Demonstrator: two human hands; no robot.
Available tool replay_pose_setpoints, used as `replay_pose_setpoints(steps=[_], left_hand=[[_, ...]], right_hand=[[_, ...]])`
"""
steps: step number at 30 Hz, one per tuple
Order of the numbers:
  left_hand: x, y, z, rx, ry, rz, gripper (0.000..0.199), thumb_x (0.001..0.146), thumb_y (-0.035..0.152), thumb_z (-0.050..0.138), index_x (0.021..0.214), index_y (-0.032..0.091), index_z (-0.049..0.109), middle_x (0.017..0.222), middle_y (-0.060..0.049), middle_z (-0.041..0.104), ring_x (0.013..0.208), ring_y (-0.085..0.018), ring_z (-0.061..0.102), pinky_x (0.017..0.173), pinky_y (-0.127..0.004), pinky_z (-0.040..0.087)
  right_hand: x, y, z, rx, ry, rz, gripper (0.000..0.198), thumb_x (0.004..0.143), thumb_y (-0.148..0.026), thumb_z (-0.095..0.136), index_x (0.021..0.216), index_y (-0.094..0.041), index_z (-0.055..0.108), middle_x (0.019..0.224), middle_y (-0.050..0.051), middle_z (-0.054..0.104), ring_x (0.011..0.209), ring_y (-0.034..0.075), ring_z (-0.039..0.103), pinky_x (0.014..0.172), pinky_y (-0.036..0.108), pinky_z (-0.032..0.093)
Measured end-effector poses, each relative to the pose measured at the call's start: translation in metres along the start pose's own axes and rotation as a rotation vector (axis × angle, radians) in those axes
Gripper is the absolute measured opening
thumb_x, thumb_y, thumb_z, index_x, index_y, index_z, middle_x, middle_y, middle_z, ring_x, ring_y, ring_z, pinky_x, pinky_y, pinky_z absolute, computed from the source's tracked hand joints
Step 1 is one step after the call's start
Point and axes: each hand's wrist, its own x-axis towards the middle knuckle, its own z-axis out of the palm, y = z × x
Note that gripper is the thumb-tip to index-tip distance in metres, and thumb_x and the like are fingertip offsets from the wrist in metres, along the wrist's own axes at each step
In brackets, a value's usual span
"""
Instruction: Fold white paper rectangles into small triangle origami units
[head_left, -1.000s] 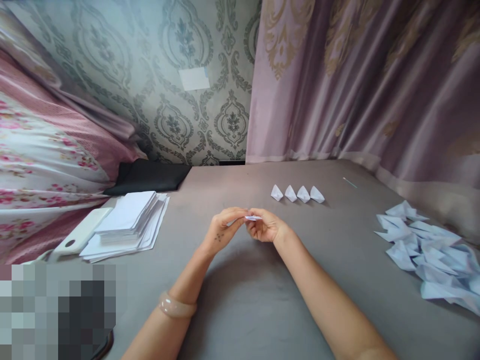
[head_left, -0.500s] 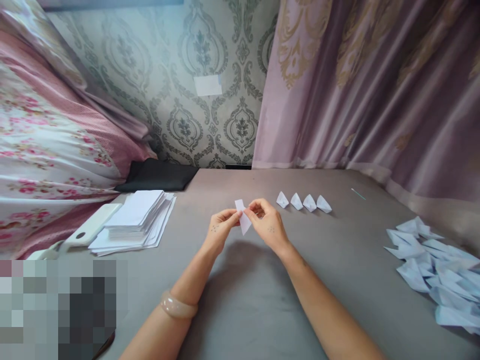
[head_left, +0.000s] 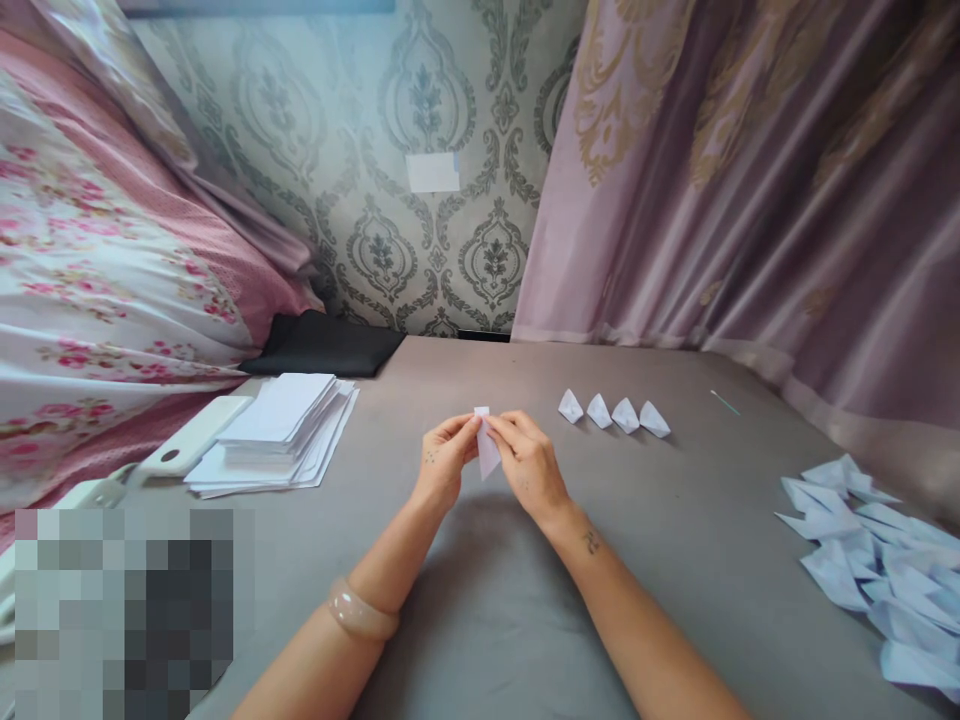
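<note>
A small folded strip of white paper is pinched between my two hands, above the grey cloth surface. My left hand grips its left edge with thumb and forefinger. On the other side, my right hand presses its fingers against the right edge. The paper's lower end tapers to a slanted point, and a short square end sticks up above my fingertips. Beyond my right hand, several small folded paper pieces stand in a row.
To the left lies a stack of white paper sheets beside a white flat object with a hole. A black folded cloth or case is behind it. Folded paper shapes are heaped at right, near a thin stick.
The paper has turned slightly and now hangs more upright between my fingers. My right hand has rolled, its fingers closing nearer the paper's top. The view has shifted slightly.
</note>
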Motion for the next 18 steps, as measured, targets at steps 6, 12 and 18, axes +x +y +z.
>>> replay_pose_setpoints(steps=[6, 12, 18], left_hand=[[-0.0004, -0.0046, 0.0029, 0.057, -0.034, 0.06, 0.035, 0.068, 0.035, 0.076, 0.095, 0.013, 0.071, 0.087, -0.008, 0.073, 0.073, -0.013, 0.063, 0.071, -0.024, 0.047], [-0.0006, -0.0056, 0.0079, 0.031, -0.045, 0.073, 0.045, 0.059, 0.024, 0.08, 0.101, 0.012, 0.066, 0.096, -0.011, 0.073, 0.085, -0.018, 0.066, 0.079, -0.027, 0.047], [-0.0001, -0.0034, 0.0068, 0.069, -0.056, 0.08, 0.045, 0.059, 0.024, 0.079, 0.1, 0.012, 0.066, 0.089, -0.01, 0.074, 0.083, -0.02, 0.068, 0.078, -0.028, 0.049]], right_hand=[[-0.0044, 0.0059, 0.0078, -0.159, 0.011, -0.052, 0.033, 0.095, -0.021, 0.039, 0.12, -0.02, 0.061, 0.094, 0.01, 0.058, 0.091, 0.02, 0.056, 0.081, 0.032, 0.048], [-0.0046, 0.008, 0.008, -0.182, 0.022, -0.021, 0.033, 0.095, -0.02, 0.037, 0.119, -0.02, 0.06, 0.096, 0.01, 0.058, 0.09, 0.021, 0.057, 0.079, 0.032, 0.049], [-0.0022, 0.0052, 0.0072, -0.083, 0.059, 0.059, 0.028, 0.094, -0.021, 0.04, 0.109, -0.018, 0.064, 0.097, 0.01, 0.061, 0.091, 0.02, 0.06, 0.082, 0.032, 0.048]])
